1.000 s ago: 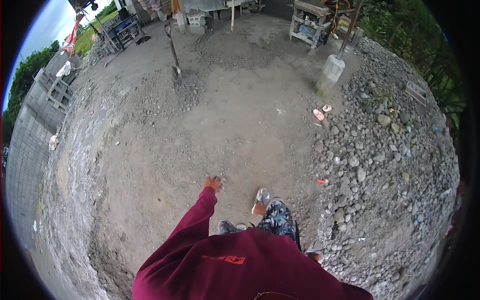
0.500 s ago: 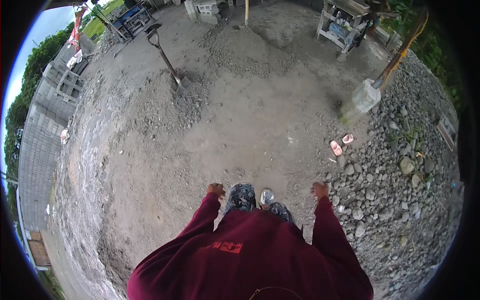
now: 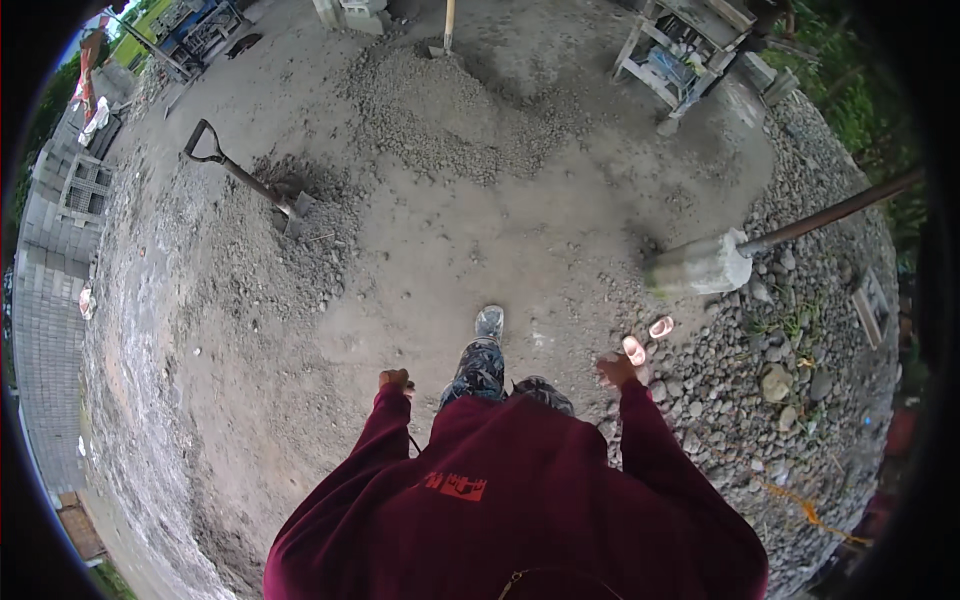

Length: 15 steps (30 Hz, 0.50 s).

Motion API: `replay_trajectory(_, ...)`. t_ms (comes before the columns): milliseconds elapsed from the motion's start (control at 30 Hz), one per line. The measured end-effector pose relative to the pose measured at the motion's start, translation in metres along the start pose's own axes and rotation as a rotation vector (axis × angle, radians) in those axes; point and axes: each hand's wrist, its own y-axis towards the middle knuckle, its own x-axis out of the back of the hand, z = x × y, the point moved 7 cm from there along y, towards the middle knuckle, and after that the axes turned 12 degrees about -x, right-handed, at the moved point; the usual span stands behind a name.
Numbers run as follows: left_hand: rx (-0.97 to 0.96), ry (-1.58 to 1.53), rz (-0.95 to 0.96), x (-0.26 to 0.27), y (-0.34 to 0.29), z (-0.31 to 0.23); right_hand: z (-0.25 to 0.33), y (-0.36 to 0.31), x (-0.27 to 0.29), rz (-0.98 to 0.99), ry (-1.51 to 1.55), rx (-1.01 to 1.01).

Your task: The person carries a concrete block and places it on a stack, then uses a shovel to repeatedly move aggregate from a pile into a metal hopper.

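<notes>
My left hand (image 3: 396, 379) hangs beside my left leg with its fingers loosely bent and a little apart; I see nothing held in it. On the other side, my right hand (image 3: 615, 369) hangs with its fingers apart and nothing in them, its outline close to a pair of pink clogs (image 3: 634, 350) lying on the ground. Neither hand appears to touch anything. Ahead and to the left, a shovel (image 3: 245, 176) with a D-shaped handle leans with its blade in a gravel heap (image 3: 320, 240). My left boot (image 3: 489, 322) is planted forward on the dirt.
A pole stands in a pale concrete footing (image 3: 705, 265) at the right, beside loose stones (image 3: 740, 400). Ahead is a gravel mound (image 3: 430, 110) with a wooden handle (image 3: 449, 25) upright behind it. A wooden stand (image 3: 690, 50) is at far right; stacked concrete blocks (image 3: 50, 280) line the left.
I have stepped forward, and my left boot is now out in front. The shovel, clogs and concrete footing appear nearer. Both hands have shifted slightly left in view.
</notes>
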Motion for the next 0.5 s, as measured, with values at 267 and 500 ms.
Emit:
replay_trajectory(267,-0.308,-0.018,0.324,-0.201,0.032,-0.373,-0.116,-0.003,0.110,-0.190,0.503,-0.508)
replay_trajectory(500,-0.397,-0.340,0.484,-0.401,0.002,-0.583,0.163,0.095,0.182,-0.373,0.686,-0.031)
